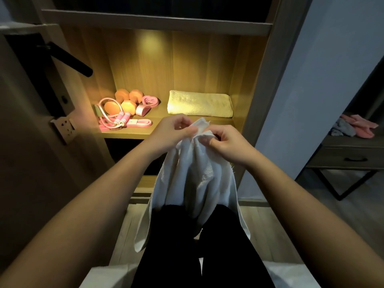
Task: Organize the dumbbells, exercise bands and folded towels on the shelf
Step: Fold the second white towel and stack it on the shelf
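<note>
On the lit shelf [128, 134], the dumbbells [124, 101] and pink bands [146, 104] sit grouped at the left, and one folded towel [199, 103] lies at the right. The left hand [172, 132] and right hand [226, 145] each pinch the top edge of a white towel [199, 183], which hangs unfolded in front of the shelf. Folding and shelving it looks like the main job left.

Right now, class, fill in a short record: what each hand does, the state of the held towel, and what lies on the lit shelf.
left hand: pinches the top edge of the white towel
right hand: pinches the same edge, beside the left
white towel: unfolded, hanging in front of the legs
shelf, left side: orange dumbbells, pink bands, skipping rope, grouped
shelf, right side: one folded towel, lying flat
not yet done: fold the white towel and shelve it
</note>
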